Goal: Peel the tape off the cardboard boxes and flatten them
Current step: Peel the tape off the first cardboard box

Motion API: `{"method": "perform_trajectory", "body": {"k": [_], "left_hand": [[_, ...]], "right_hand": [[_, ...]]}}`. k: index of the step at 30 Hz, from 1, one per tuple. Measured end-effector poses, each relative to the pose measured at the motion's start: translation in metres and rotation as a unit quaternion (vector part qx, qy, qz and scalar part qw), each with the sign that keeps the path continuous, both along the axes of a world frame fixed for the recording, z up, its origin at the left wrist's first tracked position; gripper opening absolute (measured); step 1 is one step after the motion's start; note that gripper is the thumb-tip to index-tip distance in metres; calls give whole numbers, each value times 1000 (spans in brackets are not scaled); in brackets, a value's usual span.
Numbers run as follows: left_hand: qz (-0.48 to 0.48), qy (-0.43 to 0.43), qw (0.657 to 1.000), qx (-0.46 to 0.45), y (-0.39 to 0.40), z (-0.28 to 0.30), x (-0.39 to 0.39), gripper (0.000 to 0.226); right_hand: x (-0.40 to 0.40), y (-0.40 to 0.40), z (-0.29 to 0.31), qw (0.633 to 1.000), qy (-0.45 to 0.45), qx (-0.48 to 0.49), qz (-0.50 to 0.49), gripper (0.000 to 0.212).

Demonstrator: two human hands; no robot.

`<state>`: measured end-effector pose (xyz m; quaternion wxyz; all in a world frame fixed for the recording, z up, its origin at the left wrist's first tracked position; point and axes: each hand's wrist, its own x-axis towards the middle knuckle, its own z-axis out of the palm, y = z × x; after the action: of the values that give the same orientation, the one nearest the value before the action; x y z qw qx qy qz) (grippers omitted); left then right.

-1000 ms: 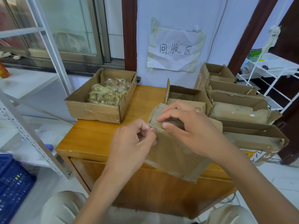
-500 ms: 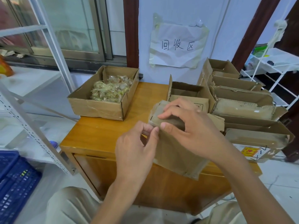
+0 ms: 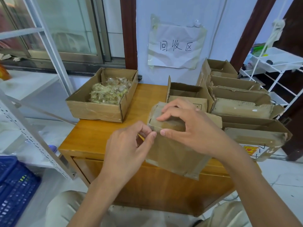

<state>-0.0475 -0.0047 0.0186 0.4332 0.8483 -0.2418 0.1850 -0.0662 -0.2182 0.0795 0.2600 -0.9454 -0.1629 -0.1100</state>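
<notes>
A small brown cardboard box (image 3: 173, 154), wrapped in clear tape, is held tilted over the front edge of the wooden cabinet (image 3: 98, 136). My right hand (image 3: 193, 128) grips its upper end, fingers curled over the top and thumb on the near face. My left hand (image 3: 129, 148) pinches the clear tape at the box's upper left corner between thumb and forefinger. The tape end itself is hard to make out.
An open carton (image 3: 91, 110) holding crumpled peeled tape sits at the cabinet's back left. Several opened cardboard boxes (image 3: 242, 108) are stacked at the right. A white metal rack (image 3: 32, 131) and blue crate (image 3: 14, 189) stand at the left; a paper sign (image 3: 175, 46) hangs on the wall.
The box and both hands have stayed together; my left fingers have worked at the box's corner and now pinch the tape there. The camera has shifted slightly.
</notes>
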Motion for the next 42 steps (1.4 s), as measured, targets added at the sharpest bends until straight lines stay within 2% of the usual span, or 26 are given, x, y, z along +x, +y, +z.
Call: {"method": "perform_trajectory", "body": {"k": [4, 8, 12, 14, 17, 22, 26, 29, 32, 36, 42], "left_hand": [[50, -56, 997, -11, -12, -9, -11, 37], [83, -84, 992, -44, -22, -21, -14, 20], [65, -54, 994, -68, -21, -20, -10, 13], [31, -39, 998, -46, -15, -17, -4, 12], [-18, -55, 998, 37, 2, -6, 9, 14], [-37, -89, 989, 108, 15, 6, 14, 16], [-25, -69, 996, 41, 6, -6, 7, 30], [-13, -56, 998, -17, -1, -14, 6, 26], [-2, -63, 998, -17, -2, -16, 5, 14], [-47, -29, 998, -9, 12, -11, 10, 14], [-44, -7, 999, 25, 31, 1, 13, 15]], "right_hand": [[-4, 4, 1, 999, -3, -51, 1, 33], [-6, 8, -3, 993, -19, -116, 7, 40], [-5, 8, -4, 994, -31, -102, 4, 36], [-3, 4, -3, 996, -18, -87, 12, 35], [-1, 0, -1, 997, 0, -73, 26, 35], [1, 2, -2, 996, 0, -78, 32, 32], [-1, 6, -3, 997, -25, -72, 14, 29], [-2, 11, -7, 994, -51, -97, -3, 30], [-1, 11, -6, 993, -51, -102, -7, 32], [1, 4, -5, 995, -29, -97, 14, 32], [4, 4, -3, 996, -20, -88, 24, 28]]}}
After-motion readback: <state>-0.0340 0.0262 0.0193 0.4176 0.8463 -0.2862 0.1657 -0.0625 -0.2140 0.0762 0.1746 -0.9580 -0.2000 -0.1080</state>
